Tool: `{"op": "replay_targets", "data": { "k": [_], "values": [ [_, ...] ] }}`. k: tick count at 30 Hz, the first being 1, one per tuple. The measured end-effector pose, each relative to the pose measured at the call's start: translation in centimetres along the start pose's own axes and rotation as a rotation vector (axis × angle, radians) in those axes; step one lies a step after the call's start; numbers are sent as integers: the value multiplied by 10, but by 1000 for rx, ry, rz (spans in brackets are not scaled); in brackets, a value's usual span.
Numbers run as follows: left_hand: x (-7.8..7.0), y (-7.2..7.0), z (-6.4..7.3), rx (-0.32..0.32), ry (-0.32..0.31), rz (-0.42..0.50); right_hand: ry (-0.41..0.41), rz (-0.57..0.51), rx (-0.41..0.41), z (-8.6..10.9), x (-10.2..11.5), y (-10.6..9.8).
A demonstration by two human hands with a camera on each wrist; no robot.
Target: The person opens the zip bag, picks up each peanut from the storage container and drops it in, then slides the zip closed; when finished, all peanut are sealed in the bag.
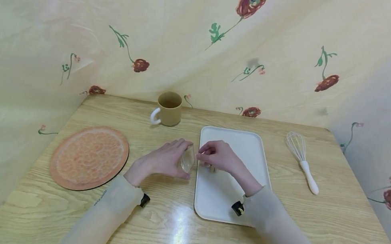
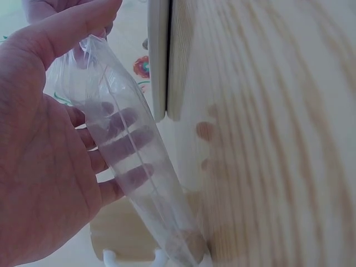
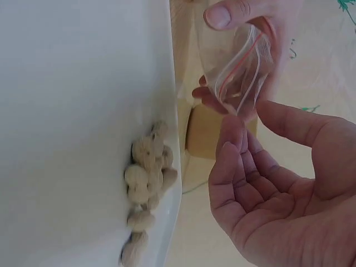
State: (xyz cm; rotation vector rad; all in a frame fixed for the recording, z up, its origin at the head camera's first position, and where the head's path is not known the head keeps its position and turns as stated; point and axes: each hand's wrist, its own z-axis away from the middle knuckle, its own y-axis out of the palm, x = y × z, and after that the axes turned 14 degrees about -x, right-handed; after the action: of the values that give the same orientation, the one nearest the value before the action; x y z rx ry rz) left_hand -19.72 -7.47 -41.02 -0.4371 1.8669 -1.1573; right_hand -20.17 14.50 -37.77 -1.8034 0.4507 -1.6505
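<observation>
A clear plastic zip bag (image 3: 239, 72) with a red line along its mouth is held upright between the hands, just left of the tray. My left hand (image 1: 169, 159) holds it, fingers behind the film and thumb across near the mouth in the left wrist view. With thumb and forefinger, my right hand (image 1: 218, 155) pinches the edge of the bag's mouth. Several peanuts (image 3: 147, 172) lie in a heap on the white tray (image 1: 222, 205), mostly covered by the right hand in the head view. A tan shape shows at the bag's bottom in the left wrist view; what it is stays unclear.
Behind the hands, a tan mug (image 1: 169, 115) with a white handle stands near the table's back edge. An orange round placemat (image 1: 88, 158) lies at left. A white whisk (image 1: 303, 162) lies right of the tray. Flowered cloth (image 1: 190, 37) hangs behind the table.
</observation>
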Motion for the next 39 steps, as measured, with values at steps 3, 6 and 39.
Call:
{"op": "replay_targets", "data": {
  "k": [3, 6, 39],
  "values": [
    [0, 0, 0, 7, -8, -7, -52, 27, -10, 0, -6, -8],
    [0, 0, 0, 13, -14, -10, -102, 58, -25, -1, -14, -19],
    [0, -1, 1, 40, -22, -5, -313, 271, 94, -8, -84, -55]
  ]
}}
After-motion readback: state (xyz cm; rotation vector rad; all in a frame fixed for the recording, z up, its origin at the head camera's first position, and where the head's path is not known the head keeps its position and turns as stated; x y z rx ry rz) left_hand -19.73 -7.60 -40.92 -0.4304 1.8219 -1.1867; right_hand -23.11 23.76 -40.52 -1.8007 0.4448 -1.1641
